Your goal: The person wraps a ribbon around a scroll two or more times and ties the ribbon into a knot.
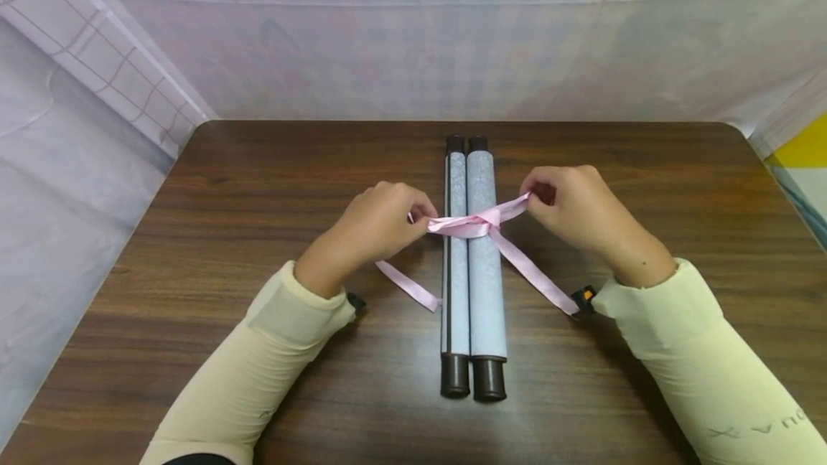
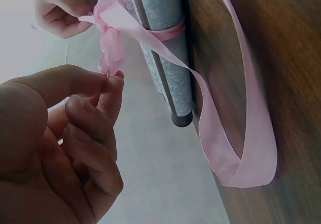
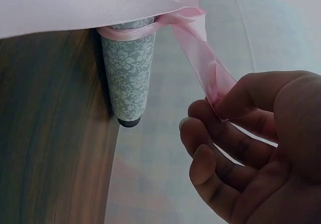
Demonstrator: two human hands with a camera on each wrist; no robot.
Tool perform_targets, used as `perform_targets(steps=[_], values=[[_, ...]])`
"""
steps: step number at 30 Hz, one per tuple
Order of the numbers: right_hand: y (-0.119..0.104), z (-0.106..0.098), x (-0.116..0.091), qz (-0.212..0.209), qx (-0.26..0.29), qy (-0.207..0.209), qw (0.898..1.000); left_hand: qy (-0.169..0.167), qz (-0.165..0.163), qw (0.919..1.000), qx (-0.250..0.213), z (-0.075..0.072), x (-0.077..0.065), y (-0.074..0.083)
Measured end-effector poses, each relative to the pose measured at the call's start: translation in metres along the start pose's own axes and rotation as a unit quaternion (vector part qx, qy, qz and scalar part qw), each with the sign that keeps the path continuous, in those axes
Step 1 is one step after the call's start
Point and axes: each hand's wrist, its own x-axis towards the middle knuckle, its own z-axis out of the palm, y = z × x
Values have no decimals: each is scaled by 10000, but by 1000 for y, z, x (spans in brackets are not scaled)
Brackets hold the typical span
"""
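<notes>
Two parallel light-blue floral rolls with dark end knobs, looking like a scroll point(image 1: 487, 293) rolled from both ends, lie lengthwise on the table. A pink ribbon point(image 1: 533, 271) goes around both and crosses in a knot point(image 1: 489, 218) on top. On the left, my left hand point(image 1: 381, 221) pinches a ribbon loop point(image 2: 112, 53) between thumb and forefinger. My right hand point(image 1: 575, 207) pinches another ribbon loop point(image 3: 200, 58) on the right, its other fingers loosely bent. Both loops are drawn out sideways above the rolls. One loose ribbon tail point(image 1: 413, 289) hangs down left, the other slants toward the right wrist.
The brown wood-grain table point(image 1: 258, 156) has rounded far corners. Behind it hangs a pale checked cloth point(image 1: 413, 56), with white sheeting point(image 1: 71, 185) at the left. A small black device point(image 1: 584, 300) sits at the right wrist, by the ribbon's end.
</notes>
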Motion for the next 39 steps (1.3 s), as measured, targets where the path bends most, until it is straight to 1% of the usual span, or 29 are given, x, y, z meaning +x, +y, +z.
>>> perform_targets(steps=[7, 13, 18, 21, 26, 33, 39], values=[[0, -1, -7, -27, -136, 89, 9999, -3, 32, 10000, -6, 2, 2, 1], [3, 3, -11, -17, -294, 134, 9995, 48, 65, 10000, 19, 5, 2, -3], [5, 5, -14, 87, -330, -120, 9993, 64, -6, 10000, -12, 7, 1, -7], [8, 7, -15, 99, -376, -204, 9990, 101, -16, 9999, -5, 9, 1, -9], [13, 7, -16, 121, -454, -162, 9988, 159, 8, 9998, 84, 9, 5, -10], [19, 8, -18, 218, -467, -247, 9984, 98, -41, 9999, 40, 10, 9, -9], [23, 10, -16, 116, -584, -280, 9978, 191, -32, 9998, 85, 10, 12, -10]])
